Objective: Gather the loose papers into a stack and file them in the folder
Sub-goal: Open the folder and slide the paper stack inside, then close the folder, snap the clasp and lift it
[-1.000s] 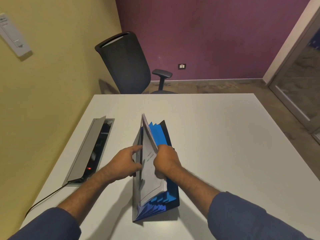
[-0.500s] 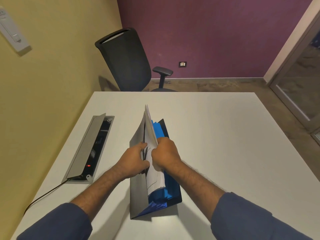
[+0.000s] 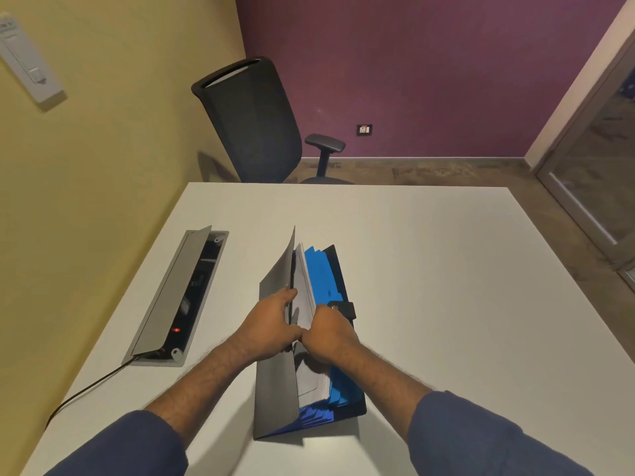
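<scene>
Head view shows the stack of papers already sitting down inside the expanding folder, in the front pocket between the grey cover and the first blue divider. The folder stands on its spine on the white surface, right in front of me.

My left hand has its fingers hooked over the grey cover's top edge, pulling it open. My right hand is curled tight on the near part of the stack, so that grip is holding paper, not hovering.

What I'd worry about from here:
- The stack looks like it sits a bit proud of the pocket at the far end. If I push only from where my right hand is, the sheets could buckle or fan out instead of sliding down flat.
- A loose sheet could slip behind a blue divider and land in the wrong pocket. I can't tell from here whether every page is in the same slot.
- If my left hand lets the cover go early, it'll likely spring back and crease the top corners.
- The folder only balances on its spine, so pressing sideways could tip it over toward the cable box.
</scene>
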A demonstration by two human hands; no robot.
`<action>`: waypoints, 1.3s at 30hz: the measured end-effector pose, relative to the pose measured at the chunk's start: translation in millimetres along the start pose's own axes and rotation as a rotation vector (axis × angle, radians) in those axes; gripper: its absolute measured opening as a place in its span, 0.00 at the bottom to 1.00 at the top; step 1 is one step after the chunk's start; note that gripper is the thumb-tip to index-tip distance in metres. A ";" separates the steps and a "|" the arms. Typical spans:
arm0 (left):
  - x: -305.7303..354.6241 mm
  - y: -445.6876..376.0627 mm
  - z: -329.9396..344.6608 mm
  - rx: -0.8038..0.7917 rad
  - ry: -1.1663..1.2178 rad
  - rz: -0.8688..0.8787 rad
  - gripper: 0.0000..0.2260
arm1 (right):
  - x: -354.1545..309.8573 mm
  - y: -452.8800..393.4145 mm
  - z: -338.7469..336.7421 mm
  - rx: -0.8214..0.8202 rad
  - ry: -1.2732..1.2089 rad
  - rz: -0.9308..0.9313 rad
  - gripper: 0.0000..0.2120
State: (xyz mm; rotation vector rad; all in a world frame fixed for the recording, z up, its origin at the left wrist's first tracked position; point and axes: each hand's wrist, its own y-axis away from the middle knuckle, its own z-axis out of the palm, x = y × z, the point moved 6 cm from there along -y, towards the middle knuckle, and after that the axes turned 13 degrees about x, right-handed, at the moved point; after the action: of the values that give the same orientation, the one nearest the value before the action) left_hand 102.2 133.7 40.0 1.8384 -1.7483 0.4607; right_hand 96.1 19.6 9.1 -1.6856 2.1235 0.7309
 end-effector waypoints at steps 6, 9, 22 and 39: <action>-0.4 0.2 4.9 -0.001 0.008 0.022 0.34 | 22.8 -1.1 -37.9 0.431 -0.108 -0.157 0.14; 1.4 0.8 12.0 -0.011 -0.019 0.014 0.34 | 41.6 -12.2 -35.0 0.363 0.051 -0.162 0.20; 20.8 11.2 47.9 -0.056 0.059 0.163 0.24 | 124.8 -29.2 -16.6 0.237 -0.354 0.223 0.11; -0.3 8.4 172.1 -0.110 0.016 0.098 0.27 | 182.2 -23.2 1.7 0.276 -0.581 0.497 0.10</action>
State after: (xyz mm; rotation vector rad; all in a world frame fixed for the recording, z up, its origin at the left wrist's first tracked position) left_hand 72.1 30.0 -94.3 1.6750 -1.8219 0.4069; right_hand 74.0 -128.6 -97.0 -0.6859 2.0825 0.8758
